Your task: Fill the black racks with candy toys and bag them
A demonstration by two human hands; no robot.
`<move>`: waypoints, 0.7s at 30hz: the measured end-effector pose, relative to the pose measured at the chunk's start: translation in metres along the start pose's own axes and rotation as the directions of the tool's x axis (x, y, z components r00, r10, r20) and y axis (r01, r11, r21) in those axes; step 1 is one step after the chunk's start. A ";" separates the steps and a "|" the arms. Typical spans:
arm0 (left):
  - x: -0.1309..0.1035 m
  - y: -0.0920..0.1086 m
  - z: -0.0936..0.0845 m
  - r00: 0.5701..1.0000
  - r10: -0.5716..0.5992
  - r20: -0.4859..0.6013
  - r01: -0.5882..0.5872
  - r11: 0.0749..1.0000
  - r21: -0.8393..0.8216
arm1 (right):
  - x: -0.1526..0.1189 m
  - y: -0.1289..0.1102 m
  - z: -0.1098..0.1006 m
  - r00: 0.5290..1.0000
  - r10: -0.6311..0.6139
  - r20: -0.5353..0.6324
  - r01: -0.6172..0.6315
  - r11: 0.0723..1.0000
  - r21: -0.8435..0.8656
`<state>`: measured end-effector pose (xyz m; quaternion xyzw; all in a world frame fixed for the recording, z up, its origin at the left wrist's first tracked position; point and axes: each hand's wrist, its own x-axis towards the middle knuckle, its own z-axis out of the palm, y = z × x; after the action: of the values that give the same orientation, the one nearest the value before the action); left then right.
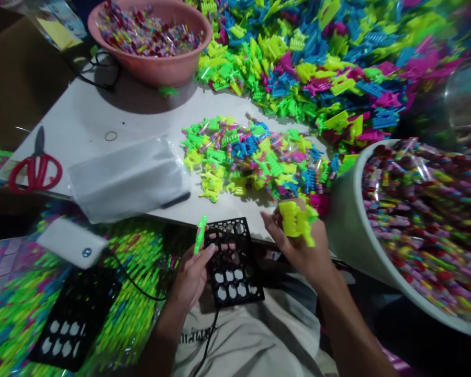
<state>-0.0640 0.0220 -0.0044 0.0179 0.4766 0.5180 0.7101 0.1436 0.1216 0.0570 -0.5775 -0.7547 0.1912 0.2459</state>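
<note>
Head view: white table (141,124) carries plastic pieces (248,146), pink basin (153,70).

Spreads as a white table (80,118). Bears a loose pile of small coloured plastic pieces (255,154) near the centre of view; from that centre, carries a larger heap (317,57) at one o'clock, a pink basin (157,73) at eleven, a thin ring (110,141) at ten, and, at nine, translucent plastic packaging (129,178) and, farther out, red-handled scissors (39,144) by the edge.
</note>
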 end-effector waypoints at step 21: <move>0.014 -0.043 0.012 0.978 -0.011 -0.206 0.023 0.998 0.056 | -0.050 -0.037 0.050 0.911 -0.196 0.363 0.266 0.951 -0.155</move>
<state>-0.0245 0.0184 -0.0290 -0.0194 0.5625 0.4969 0.6606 0.0959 0.0631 0.0306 -0.4633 -0.8645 0.1813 0.0720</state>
